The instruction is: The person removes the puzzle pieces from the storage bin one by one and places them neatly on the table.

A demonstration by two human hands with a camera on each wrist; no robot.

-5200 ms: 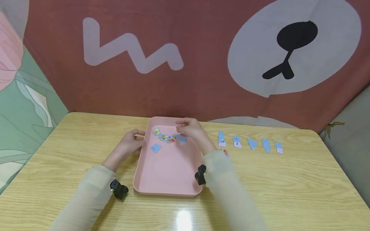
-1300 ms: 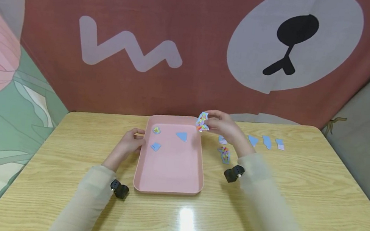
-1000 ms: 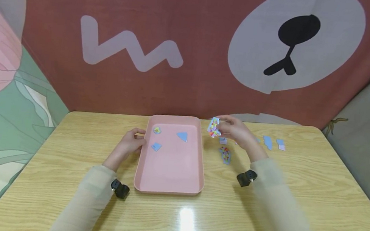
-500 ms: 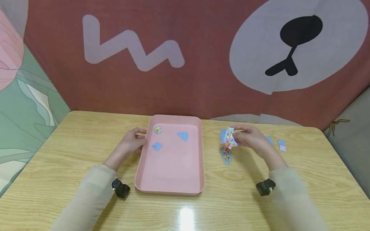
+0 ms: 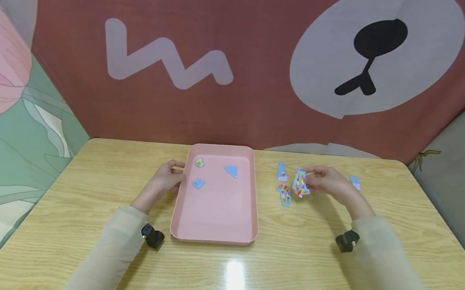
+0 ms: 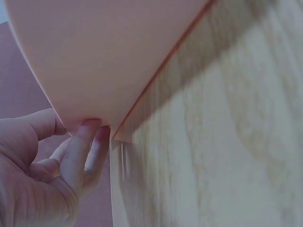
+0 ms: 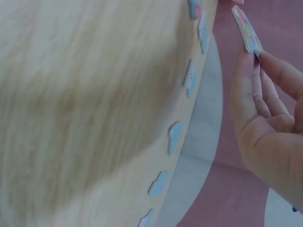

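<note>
Left hand (image 5: 164,179) grips pink tray (image 5: 218,215) by its side wall, fingers bent; right hand (image 5: 327,182), fingertips nearly together, pinches multicoloured piece (image 5: 300,184) by its edge, tilted over table (image 5: 307,278), right of tray; best lower it flat, clear of patterned piece (image 5: 284,195) beside it

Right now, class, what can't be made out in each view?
Head: some flat blue puzzle pieces, hidden by the right hand.
Head: mark on blue square puzzle piece, too small.
Left wrist: inside of pink rectangular tray, hidden by its wall.
Right wrist: lowest flat blue piece, cut by bottom edge.
</note>
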